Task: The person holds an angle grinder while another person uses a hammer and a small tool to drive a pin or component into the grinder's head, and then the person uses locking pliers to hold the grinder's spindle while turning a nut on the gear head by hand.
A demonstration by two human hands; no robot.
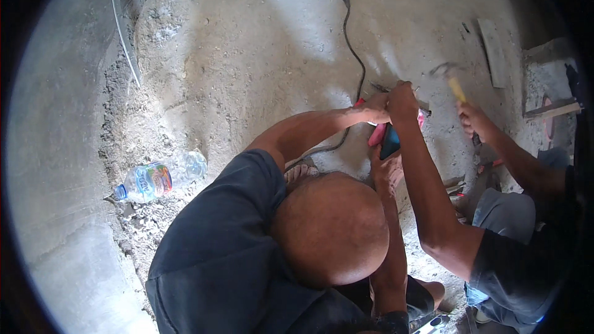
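Neither my left hand nor my right hand shows. In front of me a person in a dark shirt [229, 253] bends forward, head down. Both this person's hands are at a blue and pink object [390, 141], mostly covered by fingers and arms, so its kind is unclear. A second person, at the right, reaches a fist [403, 102] to the far end of the same object. That person's other hand [475, 120] grips a hammer [456, 89] by its yellow handle, head raised and slightly blurred.
A black cable [354, 49] with a plug runs over the rough concrete floor [247, 43]. At the left a clear plastic bottle [162, 177] with a blue cap lies on rubble beside a smooth grey surface [68, 148]. A flat board [492, 52] lies at the far right.
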